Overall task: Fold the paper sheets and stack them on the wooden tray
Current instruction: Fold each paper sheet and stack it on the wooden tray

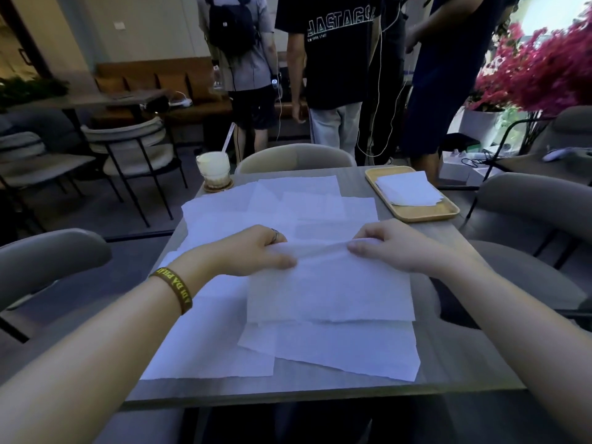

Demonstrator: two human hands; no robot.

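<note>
Gripping the far edge of one paper sheet, the left hand and the right hand work side by side over the middle of the grey worktop. On each hand the fingers are curled over the top of the edge and the thumb is pressed in beneath, so the paper is pinched at both ends. The edge is raised slightly and wrinkles in the gap between the two hands. The rest of the sheet lies flat towards the person, its near edge resting on other paper.

More loose sheets overlap each other under and around it, covering most of the worktop from the near side to the far side. The wooden tray sits at the far right corner, well apart from the hands, and holds a small stack of folded sheets.

A dark wristband with yellow lettering circles the left wrist, and a ring shows on one left finger. At the far left corner a glass of pale drink with a straw stands on a coaster. A grey chair faces the person across the worktop, several people stand behind it, and pink flowers fill the upper right.
</note>
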